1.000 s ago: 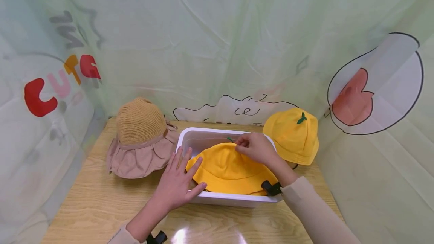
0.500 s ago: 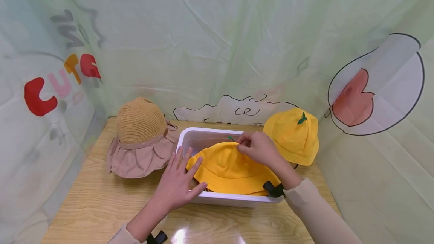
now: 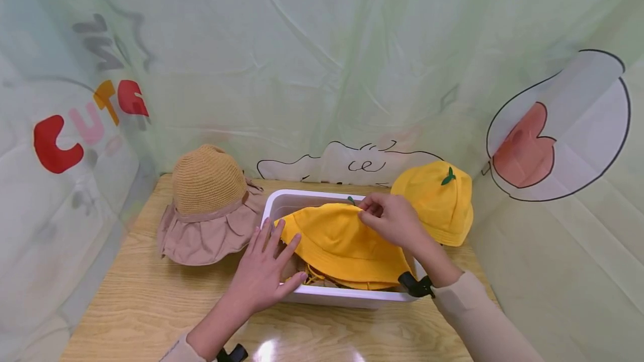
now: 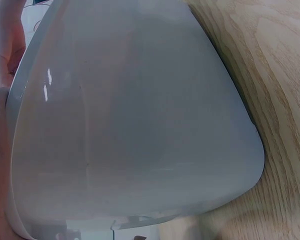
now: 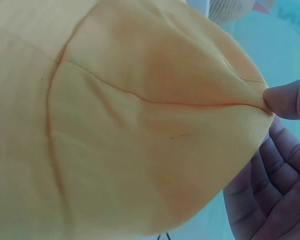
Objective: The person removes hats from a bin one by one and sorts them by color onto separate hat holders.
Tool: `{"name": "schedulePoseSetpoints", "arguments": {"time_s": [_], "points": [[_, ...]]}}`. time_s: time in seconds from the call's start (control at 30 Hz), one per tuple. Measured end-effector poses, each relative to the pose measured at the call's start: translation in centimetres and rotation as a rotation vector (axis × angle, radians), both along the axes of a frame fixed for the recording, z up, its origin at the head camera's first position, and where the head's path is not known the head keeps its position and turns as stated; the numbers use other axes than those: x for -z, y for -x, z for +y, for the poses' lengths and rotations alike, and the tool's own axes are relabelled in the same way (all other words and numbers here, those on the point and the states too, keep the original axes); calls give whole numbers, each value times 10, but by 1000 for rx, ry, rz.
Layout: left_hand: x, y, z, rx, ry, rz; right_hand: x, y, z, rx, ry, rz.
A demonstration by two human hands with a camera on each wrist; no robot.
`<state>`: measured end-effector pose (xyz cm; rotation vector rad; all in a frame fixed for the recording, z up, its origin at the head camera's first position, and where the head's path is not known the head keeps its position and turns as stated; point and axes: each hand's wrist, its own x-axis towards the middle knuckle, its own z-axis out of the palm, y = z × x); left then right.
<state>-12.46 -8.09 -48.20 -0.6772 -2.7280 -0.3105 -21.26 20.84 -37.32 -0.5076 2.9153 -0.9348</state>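
In the head view a yellow bucket hat with a small green sprout is tilted inside a white plastic tub. My right hand pinches the top of its crown between thumb and fingers; the right wrist view shows the thumb pressing the fabric at the seam's end. My left hand lies with spread, straight fingers on the tub's left front corner. Under the raised brim, yellow cords and brownish fabric show in the tub; what they belong to is mostly hidden.
A straw hat with a ruffled dusty-pink brim stands left of the tub on the wooden table. Another yellow hat with a green sprout stands at the back right. A printed curtain encloses the back and sides.
My right hand has moved slightly up and to the right, lifting the yellow bucket hat a little. More cords and fabric beneath its brim have come into view. The left hand stays put.
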Motion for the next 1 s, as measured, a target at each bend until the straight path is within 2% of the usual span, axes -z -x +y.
{"name": "schedulePoseSetpoints", "arguments": {"time_s": [0.4,0.77,1.0], "points": [[1,1,0,1,7,27,-14,-5,7,5,32,93],[0,0,-1,-2,1,-3,-24,-8,14,5,60,185],[0,0,-1,-1,-4,-3,-33,-9,18,25,68,211]]}}
